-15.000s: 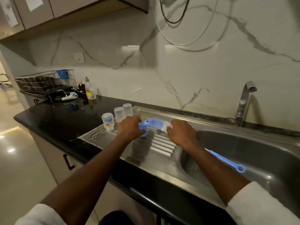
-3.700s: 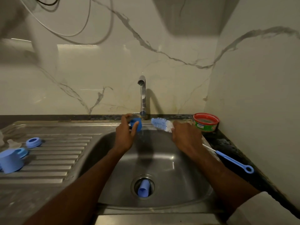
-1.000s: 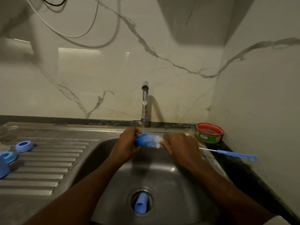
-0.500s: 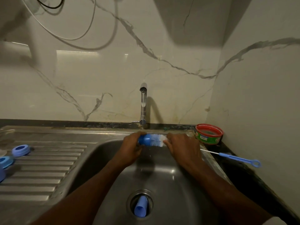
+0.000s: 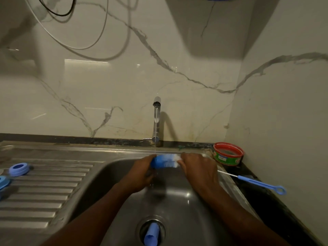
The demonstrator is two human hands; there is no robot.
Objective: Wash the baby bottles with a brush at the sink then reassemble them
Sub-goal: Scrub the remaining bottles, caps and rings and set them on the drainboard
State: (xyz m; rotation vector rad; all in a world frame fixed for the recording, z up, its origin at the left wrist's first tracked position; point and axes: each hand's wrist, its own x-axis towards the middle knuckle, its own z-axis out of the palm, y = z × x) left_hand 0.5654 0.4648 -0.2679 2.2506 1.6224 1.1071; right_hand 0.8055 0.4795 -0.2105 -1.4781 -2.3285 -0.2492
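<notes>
Small blue bottle part [image 5: 155, 161] held over the sink basin [image 5: 177, 196], under a thin stream from the tap [image 5: 156, 119]. Left hand [image 5: 142, 172]: fingers curled round the part. Brush [image 5: 170, 161], blue-and-white bristles, pushed into the part's open end from the right. Right hand [image 5: 197, 168] grips the brush just behind the bristles; the blue handle [image 5: 260, 184] with ring end sticks out over the dark surface [image 5: 266, 201] at right. Blue cap [image 5: 151, 234] lodged in the drain. Blue ring [image 5: 19, 169] on the ribbed drainboard [image 5: 44, 189], second blue piece [image 5: 3, 181] at left edge, cut off by frame. Red-rimmed green tub [image 5: 228, 156] in the corner, right of tap
</notes>
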